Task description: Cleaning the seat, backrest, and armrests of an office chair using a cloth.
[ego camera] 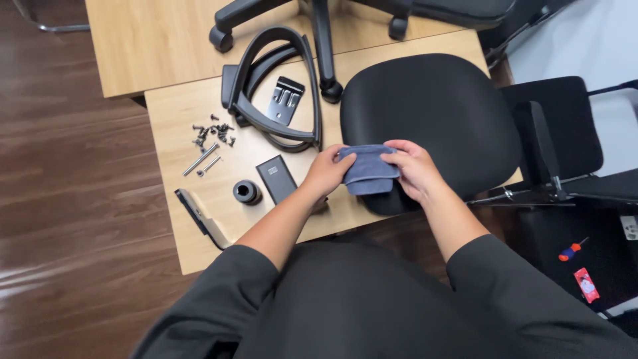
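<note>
A folded blue-grey cloth (367, 171) is held between both my hands at the near edge of a round black chair seat (438, 119) lying on a wooden table (179, 119). My left hand (325, 171) grips the cloth's left side; my right hand (413, 169) grips its right side over the seat's front rim.
On the table lie two black armrests (279, 86), a metal bracket (286, 100), a pile of screws and bolts (211, 136), a small black box (276, 178), a black round collar (246, 191) and a black lever (199, 216). A chair base (325, 46) stands behind. A screwdriver (571, 250) lies on the floor at right.
</note>
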